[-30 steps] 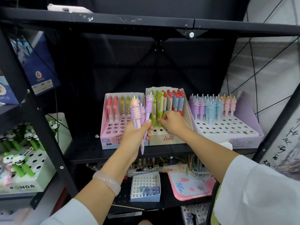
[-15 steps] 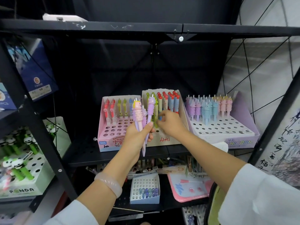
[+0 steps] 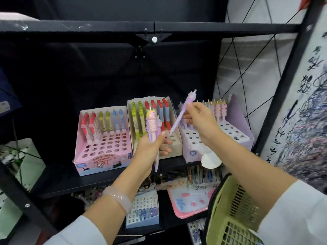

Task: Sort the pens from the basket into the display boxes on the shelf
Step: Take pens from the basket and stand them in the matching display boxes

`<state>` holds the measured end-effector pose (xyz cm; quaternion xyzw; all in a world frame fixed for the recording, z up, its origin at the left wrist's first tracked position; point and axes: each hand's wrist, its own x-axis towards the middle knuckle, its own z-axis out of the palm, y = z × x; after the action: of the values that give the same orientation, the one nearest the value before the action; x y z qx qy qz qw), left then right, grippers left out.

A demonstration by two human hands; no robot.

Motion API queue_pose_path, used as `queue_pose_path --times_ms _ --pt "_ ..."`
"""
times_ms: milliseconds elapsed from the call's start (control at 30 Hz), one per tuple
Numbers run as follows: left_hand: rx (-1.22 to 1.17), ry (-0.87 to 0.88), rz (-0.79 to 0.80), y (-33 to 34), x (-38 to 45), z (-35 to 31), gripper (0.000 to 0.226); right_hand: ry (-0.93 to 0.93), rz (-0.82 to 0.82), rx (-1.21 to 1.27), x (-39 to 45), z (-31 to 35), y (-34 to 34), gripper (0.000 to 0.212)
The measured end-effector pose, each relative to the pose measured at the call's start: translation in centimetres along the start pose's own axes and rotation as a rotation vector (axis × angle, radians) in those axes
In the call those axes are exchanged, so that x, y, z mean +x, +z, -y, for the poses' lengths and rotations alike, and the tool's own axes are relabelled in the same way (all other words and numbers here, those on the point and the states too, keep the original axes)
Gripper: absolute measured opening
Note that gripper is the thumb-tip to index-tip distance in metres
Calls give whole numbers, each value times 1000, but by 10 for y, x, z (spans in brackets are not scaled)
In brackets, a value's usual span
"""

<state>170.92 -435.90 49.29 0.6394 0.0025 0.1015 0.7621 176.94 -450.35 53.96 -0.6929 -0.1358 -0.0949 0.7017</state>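
My left hand [image 3: 150, 147] grips a small bunch of unicorn pens [image 3: 151, 127], pink and purple, upright in front of the beige middle box [image 3: 174, 144]. My right hand [image 3: 200, 121] pinches a single purple unicorn pen [image 3: 182, 112], tilted, its tip pointing down-left, held over the lilac unicorn display box [image 3: 238, 119] at the right of the shelf. That box holds a row of pastel unicorn pens at its back. The pink eraser-pen box [image 3: 102, 149] stands at the left. A green basket [image 3: 233, 214] hangs at my right forearm.
Black shelf board [image 3: 70, 179] carries the three boxes; a top shelf bar [image 3: 159, 27] runs overhead. Below sit a small blue box of pens [image 3: 143, 211] and a pink case [image 3: 187, 204]. A black upright post [image 3: 286, 82] and a scribbled sheet stand right.
My right hand left the beige middle box, took one purple unicorn pen from the left hand's bunch and moved it right over the lilac box. The view shifted and the basket came into sight.
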Motion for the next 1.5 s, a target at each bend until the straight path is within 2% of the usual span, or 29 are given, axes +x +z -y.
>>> queue_pose_path --times_ms 100,167,433,700,867,967,1067,1133,1200,1267,1333,1400,1500 --pt "62 19 15 5 6 4 7 -52 -192 -125 22 1 -28 14" --pt "73 20 33 8 9 7 7 -102 -222 -316 32 -6 -36 12" --pt "82 48 48 6 17 16 3 -122 4 -715 35 -42 -28 11" --pt "71 46 57 7 20 20 12 -9 103 -872 51 -40 -30 25" --pt "6 16 21 9 16 19 6 26 228 -1014 48 -44 -24 16" --pt "-11 14 8 9 14 19 6 13 181 -1072 41 -53 -19 15" --pt "-28 16 14 9 12 16 6 30 135 -1147 37 -56 -21 26" --pt "-36 25 20 9 11 14 6 -18 39 -1039 30 -53 -21 20" --pt "-29 39 26 11 10 13 6 -69 24 -738 17 -43 -16 16" --pt "-12 43 37 15 8 12 7 -43 191 -405 -1 -27 -8 16" --pt "-10 54 35 20 6 11 7 10 358 -212 -16 -18 -1 22" --pt "-19 60 32 24 5 10 8 31 404 -164 -23 -17 2 19" --pt "-17 41 62 23 2 9 8 8 291 -201 -19 -17 -2 19"
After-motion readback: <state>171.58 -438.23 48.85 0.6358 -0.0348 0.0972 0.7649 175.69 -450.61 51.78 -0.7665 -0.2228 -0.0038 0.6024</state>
